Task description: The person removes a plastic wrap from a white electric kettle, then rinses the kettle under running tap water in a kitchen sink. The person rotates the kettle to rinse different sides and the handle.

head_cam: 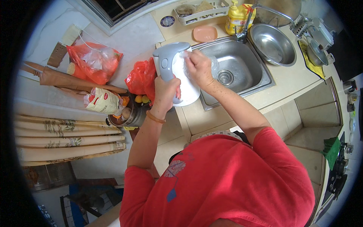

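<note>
A white electric kettle point(188, 92) with a grey lid and handle stands tilted at the left edge of the sink point(244, 59). My left hand point(167, 92) is closed around its grey handle. Against the kettle's upper side my right hand point(200, 68) presses with curled fingers; some thin whitish, see-through material shows by the fingers, and what it is cannot be told. The kettle's underside and spout are hidden.
Behind the sink are a faucet point(242, 35), a yellow detergent bottle point(233, 18), a pink soap dish point(205, 33) and a white rack point(208, 14). A steel basin point(272, 44) sits right. Red plastic bags point(141, 78) and a pot point(132, 120) lie left.
</note>
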Demonstrator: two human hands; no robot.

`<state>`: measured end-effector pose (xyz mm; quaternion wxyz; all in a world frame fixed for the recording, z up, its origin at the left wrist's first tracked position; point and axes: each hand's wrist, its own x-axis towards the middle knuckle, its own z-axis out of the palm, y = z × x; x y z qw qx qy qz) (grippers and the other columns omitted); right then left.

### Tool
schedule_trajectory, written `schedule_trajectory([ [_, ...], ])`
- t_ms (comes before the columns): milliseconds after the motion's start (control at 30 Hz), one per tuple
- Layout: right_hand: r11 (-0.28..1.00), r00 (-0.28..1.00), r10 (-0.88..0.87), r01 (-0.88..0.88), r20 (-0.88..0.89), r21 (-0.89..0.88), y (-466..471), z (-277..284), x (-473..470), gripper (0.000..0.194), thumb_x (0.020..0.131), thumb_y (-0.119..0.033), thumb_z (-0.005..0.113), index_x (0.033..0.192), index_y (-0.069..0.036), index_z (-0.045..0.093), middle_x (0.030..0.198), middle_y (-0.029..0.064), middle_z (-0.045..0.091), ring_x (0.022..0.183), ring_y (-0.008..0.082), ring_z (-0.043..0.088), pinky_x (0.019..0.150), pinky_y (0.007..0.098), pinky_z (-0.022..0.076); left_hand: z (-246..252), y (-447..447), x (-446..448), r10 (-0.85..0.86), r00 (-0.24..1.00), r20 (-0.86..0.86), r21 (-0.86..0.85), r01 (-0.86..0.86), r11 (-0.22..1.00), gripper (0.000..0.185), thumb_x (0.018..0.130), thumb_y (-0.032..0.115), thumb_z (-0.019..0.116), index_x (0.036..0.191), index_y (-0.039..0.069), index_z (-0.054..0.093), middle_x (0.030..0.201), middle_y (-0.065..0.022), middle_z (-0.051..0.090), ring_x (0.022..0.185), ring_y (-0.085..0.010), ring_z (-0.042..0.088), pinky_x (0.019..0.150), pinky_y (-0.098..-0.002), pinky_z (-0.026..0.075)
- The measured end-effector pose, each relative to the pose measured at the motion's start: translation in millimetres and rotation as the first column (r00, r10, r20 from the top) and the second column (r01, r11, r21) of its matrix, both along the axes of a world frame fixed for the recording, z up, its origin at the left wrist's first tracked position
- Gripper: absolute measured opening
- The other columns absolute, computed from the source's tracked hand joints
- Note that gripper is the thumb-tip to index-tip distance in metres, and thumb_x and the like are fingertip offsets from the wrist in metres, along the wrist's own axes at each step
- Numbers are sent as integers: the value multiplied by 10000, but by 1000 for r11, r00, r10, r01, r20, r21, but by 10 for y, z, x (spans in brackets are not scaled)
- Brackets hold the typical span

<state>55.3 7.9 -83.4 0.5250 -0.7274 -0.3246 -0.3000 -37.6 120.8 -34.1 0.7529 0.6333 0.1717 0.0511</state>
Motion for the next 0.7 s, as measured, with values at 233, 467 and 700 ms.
schedule_trajectory([
  [233, 959, 942, 193, -121, 275, -257, 23, -91, -172, 102, 757, -94, 643, 839, -42, 613, 728, 93, 516, 648, 275, 556, 562, 372, 475, -9, 6, -27, -7, 1000, 6, -3, 7, 1000, 75, 688, -48, 507, 655, 17, 489, 483, -43, 462, 337, -147, 425, 339, -288, 348],
  [467, 998, 999, 42, -41, -12, 49, 81, -91, -120, 76, 764, -27, 634, 780, -15, 561, 674, 141, 497, 582, 301, 537, 526, 359, 434, -21, -3, -59, -28, 999, 38, -43, 30, 999, 69, 693, -51, 503, 664, 11, 500, 481, -42, 460, 337, -145, 426, 336, -286, 339],
  [700, 976, 980, 11, 32, -197, 215, 97, -201, -162, 186, 805, -76, 645, 710, -13, 497, 631, 104, 468, 544, 191, 452, 499, 315, 379, -147, -44, -153, -23, 998, 52, -32, 25, 999, 93, 690, -55, 507, 637, 21, 494, 485, -44, 468, 339, -139, 434, 337, -284, 348],
])
